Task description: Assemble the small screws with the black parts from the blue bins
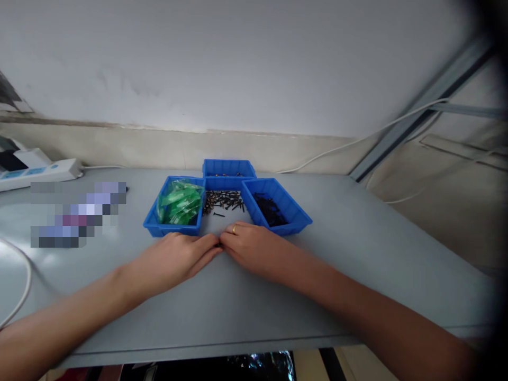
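Observation:
My left hand (184,256) and my right hand (250,246) meet fingertip to fingertip just above the grey table, in front of the blue bins. Both are closed in a pinch around something small and dark, mostly hidden by the fingers. A gold ring (234,229) is on my right hand. Beyond my hands lies a loose pile of dark and brass-coloured screws (225,199), with a single dark screw (219,215) apart from it. The left blue bin (174,231) holds green plastic bags (180,202); the right blue bin (296,214) holds black screws (270,210).
A third blue bin (229,183) stands behind the pile, with small brass-coloured pieces inside. At the left are a white power strip (51,173), a blurred-out object (79,217) and a white cable (27,270). A metal frame post (391,132) rises at the right, before the wall.

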